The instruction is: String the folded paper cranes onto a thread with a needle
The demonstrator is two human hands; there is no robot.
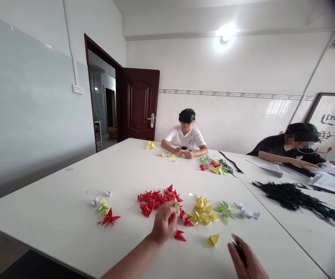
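Note:
My left hand (165, 221) pinches a small green folded paper piece (177, 207) over the front of a pile of red folded paper pieces (156, 199). My right hand (244, 257), near the bottom edge, has its fingers closed round a dark, slim tool (239, 248) with a shiny tip. A single yellow piece (212, 240) lies between my hands, with a red one (180, 235) closer to my left hand. Behind them is a yellow pile (204, 211), with green pieces (225, 211) and white pieces (247, 212) to its right.
A small group with a red star shape (109, 218) lies at the left. Black cords (301, 199) spread at the right. Across the table (97, 248), a person in white (185, 135) handles small items; another in black (292, 145) leans over papers (333, 182).

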